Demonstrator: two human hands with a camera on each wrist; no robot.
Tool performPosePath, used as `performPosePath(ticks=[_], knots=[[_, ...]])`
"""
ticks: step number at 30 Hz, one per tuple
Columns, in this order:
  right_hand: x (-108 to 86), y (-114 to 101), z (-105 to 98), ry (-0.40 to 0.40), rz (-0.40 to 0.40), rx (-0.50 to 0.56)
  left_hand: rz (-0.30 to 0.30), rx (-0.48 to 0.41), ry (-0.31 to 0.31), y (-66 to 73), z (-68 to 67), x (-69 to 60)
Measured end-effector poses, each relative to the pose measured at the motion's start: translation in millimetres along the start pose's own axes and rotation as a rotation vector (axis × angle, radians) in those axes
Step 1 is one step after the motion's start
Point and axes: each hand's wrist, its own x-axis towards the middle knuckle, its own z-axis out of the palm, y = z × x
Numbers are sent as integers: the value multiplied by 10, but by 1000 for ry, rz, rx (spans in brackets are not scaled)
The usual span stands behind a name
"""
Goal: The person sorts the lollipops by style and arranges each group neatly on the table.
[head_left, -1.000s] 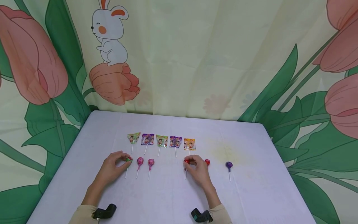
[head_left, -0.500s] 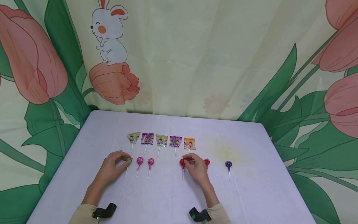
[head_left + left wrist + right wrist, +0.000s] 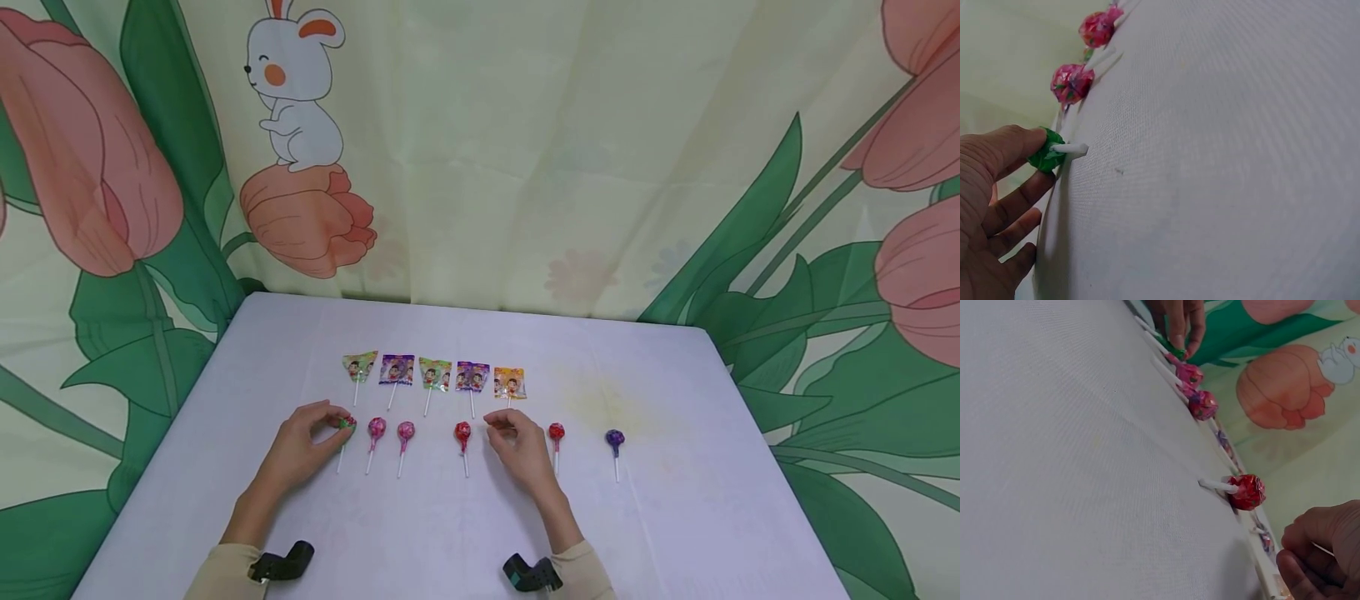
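Between thumb and fingertip, my left hand (image 3: 302, 446) pinches the green wrapped head of a lollipop (image 3: 1046, 151) at the left end of the lower row; its white stick points toward the front edge. My right hand (image 3: 525, 452) is just right of a red lollipop (image 3: 462, 432), apart from it and holding nothing, fingers bent with a gap to the thumb. Two pink lollipops (image 3: 377, 427) (image 3: 406, 431) lie between the hands. Beyond my right hand are another red lollipop (image 3: 556, 432) and a purple one (image 3: 615, 437).
Behind the lower row lies a row of flat-wrapped lollipops: green (image 3: 360, 365), purple (image 3: 397, 368), green (image 3: 435, 373), purple (image 3: 472, 376) and orange (image 3: 510, 382). The white table (image 3: 420, 542) ends at a printed curtain (image 3: 480, 167).
The red lollipop has moved left along the lower row, and my right hand has let go of it, now standing slightly to its right. My left hand has stayed on the green lollipop.
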Motion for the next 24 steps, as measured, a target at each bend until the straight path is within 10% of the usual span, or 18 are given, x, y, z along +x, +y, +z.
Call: performPosePath(ticks=[24], knots=[[77,-72,284,-128,-59,22,11,0,7,31,-14,-3]])
